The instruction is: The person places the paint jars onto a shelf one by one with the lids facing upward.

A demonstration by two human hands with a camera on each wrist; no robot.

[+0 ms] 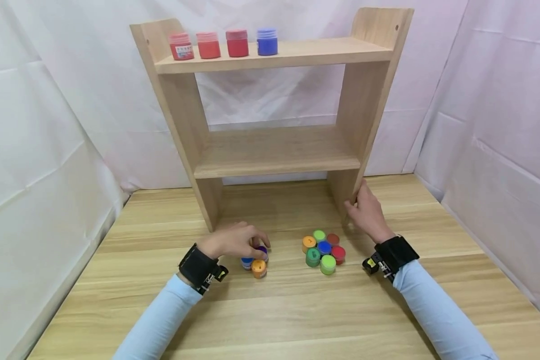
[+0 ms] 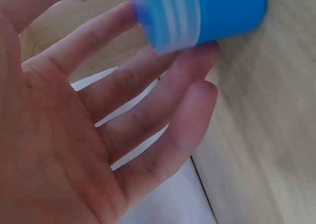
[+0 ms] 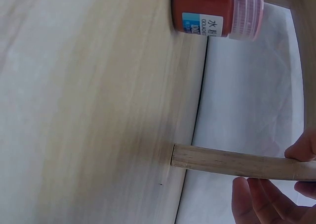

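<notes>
On tan wood table (image 1: 270, 310), small round purple-topped plastic jar (image 1: 264, 251) under L hand (image 1: 235, 241) w/ bent fingers, can't tell if gripping, R hand (image 1: 369, 212) clamped on tall pale-wood shelf (image 1: 276, 147), side edge.

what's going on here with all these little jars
A person's left hand is at a purple-blue jar beside a blue jar and an orange jar; whether it has a firm hold is unclear. The right hand grips the side panel of the wooden shelf unit. Four jars stand on the top shelf, and seven more cluster on the table.
</notes>
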